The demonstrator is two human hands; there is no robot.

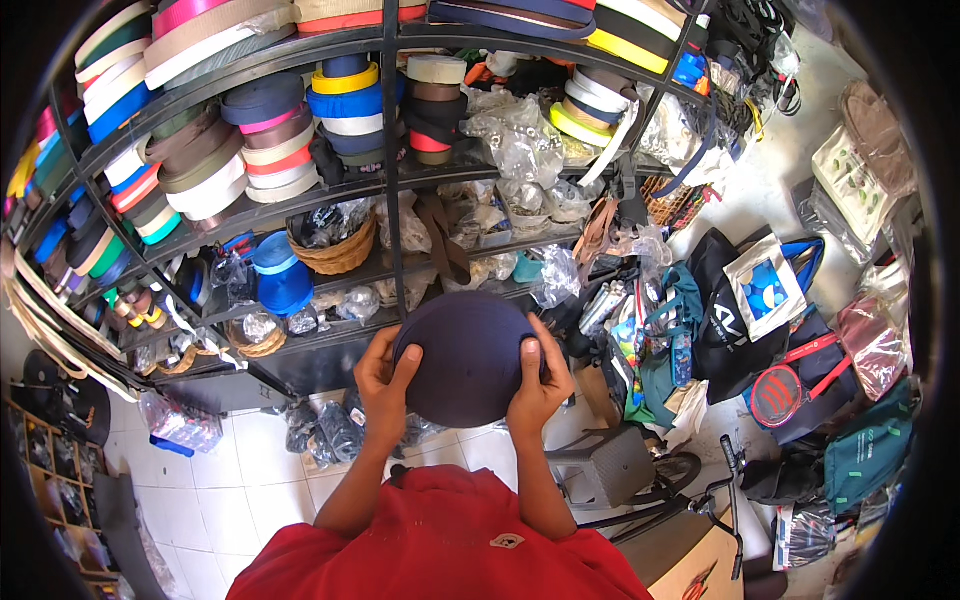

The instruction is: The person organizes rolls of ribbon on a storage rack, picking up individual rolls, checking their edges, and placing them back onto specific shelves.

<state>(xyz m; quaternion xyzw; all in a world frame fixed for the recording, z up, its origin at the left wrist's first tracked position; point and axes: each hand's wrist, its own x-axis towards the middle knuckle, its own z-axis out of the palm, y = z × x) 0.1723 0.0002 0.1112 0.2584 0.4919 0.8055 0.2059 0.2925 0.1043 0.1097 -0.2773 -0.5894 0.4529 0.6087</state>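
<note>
A large round roll of dark navy webbing [468,360] is held up in front of my chest, its flat face turned toward me. My left hand [384,372] grips its left edge, thumb on the near face and fingers around the rim. On the opposite edge my right hand [540,378] holds it the same way. Most of the fingertips are hidden behind the roll. Beyond it stands a black metal shelf rack [391,110] with stacked rolls of webbing in many colours.
Wicker baskets [335,240], a blue roll [283,275] and plastic bags of small parts [515,135] fill the lower shelves. To the right lie several bags, among them a black one [730,320]. A grey stool [600,465] and bicycle handlebars [728,490] stand close at my right.
</note>
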